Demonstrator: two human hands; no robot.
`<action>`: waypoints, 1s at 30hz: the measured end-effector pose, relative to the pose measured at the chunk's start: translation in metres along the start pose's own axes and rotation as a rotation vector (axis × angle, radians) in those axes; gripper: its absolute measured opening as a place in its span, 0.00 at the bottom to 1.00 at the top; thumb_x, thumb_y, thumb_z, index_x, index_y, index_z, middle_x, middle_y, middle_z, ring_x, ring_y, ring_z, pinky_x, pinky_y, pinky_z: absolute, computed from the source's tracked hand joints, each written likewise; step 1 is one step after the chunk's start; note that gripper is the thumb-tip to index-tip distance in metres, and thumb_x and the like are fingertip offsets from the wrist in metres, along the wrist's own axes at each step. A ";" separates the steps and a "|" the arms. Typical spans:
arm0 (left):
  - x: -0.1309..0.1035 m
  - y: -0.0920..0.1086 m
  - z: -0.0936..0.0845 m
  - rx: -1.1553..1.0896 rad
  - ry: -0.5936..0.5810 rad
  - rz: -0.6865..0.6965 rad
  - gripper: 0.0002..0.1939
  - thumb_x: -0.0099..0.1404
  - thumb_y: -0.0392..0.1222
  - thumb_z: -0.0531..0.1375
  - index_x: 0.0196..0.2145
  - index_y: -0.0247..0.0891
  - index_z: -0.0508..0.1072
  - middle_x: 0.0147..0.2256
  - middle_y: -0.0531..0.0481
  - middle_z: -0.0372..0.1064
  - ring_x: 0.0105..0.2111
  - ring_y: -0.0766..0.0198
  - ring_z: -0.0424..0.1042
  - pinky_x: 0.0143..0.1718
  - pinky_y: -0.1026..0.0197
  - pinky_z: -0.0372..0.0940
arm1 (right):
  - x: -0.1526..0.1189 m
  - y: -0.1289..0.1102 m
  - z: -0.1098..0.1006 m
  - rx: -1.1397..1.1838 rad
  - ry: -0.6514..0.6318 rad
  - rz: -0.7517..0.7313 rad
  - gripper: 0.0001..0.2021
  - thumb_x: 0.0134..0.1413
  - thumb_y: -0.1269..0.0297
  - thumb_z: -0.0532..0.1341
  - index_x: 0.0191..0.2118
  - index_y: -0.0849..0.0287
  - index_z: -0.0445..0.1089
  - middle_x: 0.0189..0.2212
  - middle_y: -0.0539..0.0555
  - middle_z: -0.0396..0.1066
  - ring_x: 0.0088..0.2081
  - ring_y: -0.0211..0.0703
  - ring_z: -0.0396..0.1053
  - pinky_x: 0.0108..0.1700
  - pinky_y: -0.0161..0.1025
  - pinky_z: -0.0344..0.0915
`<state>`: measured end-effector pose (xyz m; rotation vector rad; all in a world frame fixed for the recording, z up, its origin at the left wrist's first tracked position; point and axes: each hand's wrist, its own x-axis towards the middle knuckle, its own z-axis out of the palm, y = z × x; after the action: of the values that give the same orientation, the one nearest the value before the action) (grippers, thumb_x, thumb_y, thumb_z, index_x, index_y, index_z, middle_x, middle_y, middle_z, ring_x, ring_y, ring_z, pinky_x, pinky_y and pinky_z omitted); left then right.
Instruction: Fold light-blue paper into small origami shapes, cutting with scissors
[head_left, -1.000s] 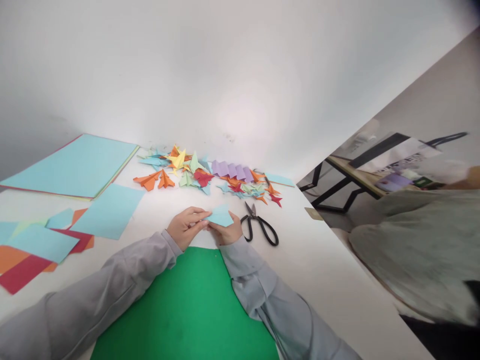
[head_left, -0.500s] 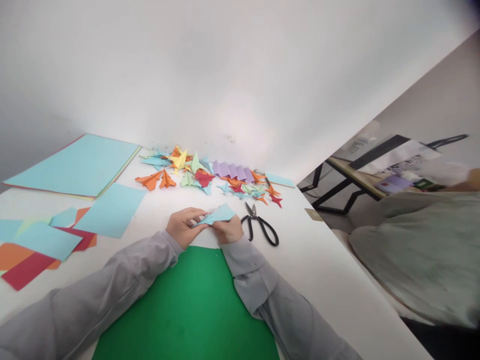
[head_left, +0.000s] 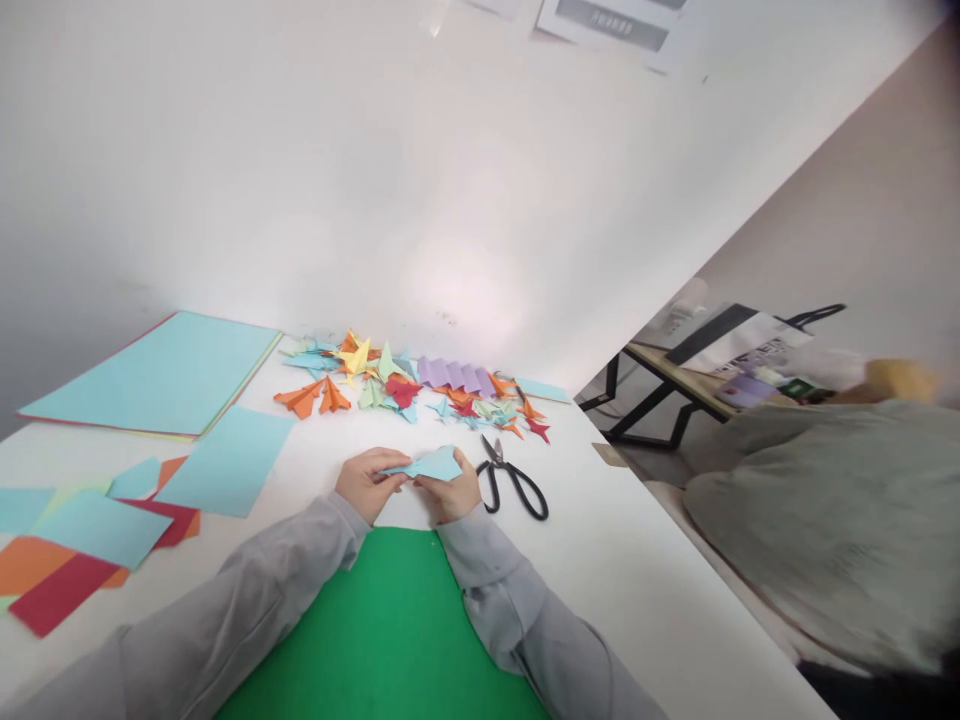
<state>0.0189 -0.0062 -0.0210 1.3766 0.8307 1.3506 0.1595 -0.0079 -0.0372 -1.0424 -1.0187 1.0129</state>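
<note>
A folded piece of light blue paper [head_left: 436,464] is held between both hands, just above the white table. My left hand [head_left: 367,482] pinches its narrow left end between thumb and fingers. On the wider right part, my right hand [head_left: 454,490] grips with the thumb at the edge. Black-handled scissors [head_left: 501,470] lie beside my right hand with their blades slightly apart. Below my wrists is a green sheet [head_left: 390,630]. The underside of the folded paper is hidden by my fingers.
Folded paper planes [head_left: 360,365] in several colours lie along the wall, with a pleated purple paper [head_left: 454,376] among them. At left are a stack of large sheets [head_left: 161,370] and coloured paper pieces [head_left: 112,530]. Another person's sleeve [head_left: 817,500] shows at right.
The view has tilted up, so the table and hands sit lower. The light blue paper has turned flatter in my hands, which both still hold it.
</note>
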 end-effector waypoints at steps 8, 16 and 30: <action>0.002 0.000 -0.002 0.066 0.008 0.073 0.07 0.45 0.33 0.61 0.25 0.38 0.77 0.30 0.47 0.70 0.29 0.65 0.70 0.25 0.65 0.68 | -0.005 -0.004 0.006 0.101 0.113 0.100 0.25 0.15 0.69 0.71 0.27 0.58 0.59 0.17 0.45 0.70 0.19 0.39 0.68 0.20 0.35 0.66; 0.000 0.012 -0.003 0.137 -0.030 0.116 0.02 0.46 0.33 0.61 0.19 0.36 0.74 0.28 0.46 0.70 0.29 0.65 0.70 0.30 0.62 0.67 | -0.010 -0.013 0.006 0.083 0.011 0.059 0.21 0.21 0.68 0.70 0.26 0.59 0.60 0.16 0.45 0.70 0.18 0.37 0.67 0.23 0.35 0.64; 0.004 0.014 -0.006 0.108 -0.131 0.156 0.03 0.48 0.31 0.60 0.21 0.35 0.74 0.27 0.46 0.71 0.29 0.64 0.70 0.32 0.61 0.65 | -0.025 -0.025 0.008 -0.131 0.060 -0.029 0.14 0.26 0.66 0.69 0.24 0.59 0.65 0.17 0.48 0.70 0.20 0.38 0.66 0.24 0.35 0.63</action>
<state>0.0114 -0.0051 -0.0077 1.6243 0.7291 1.3330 0.1505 -0.0350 -0.0149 -1.1552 -1.0592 0.8949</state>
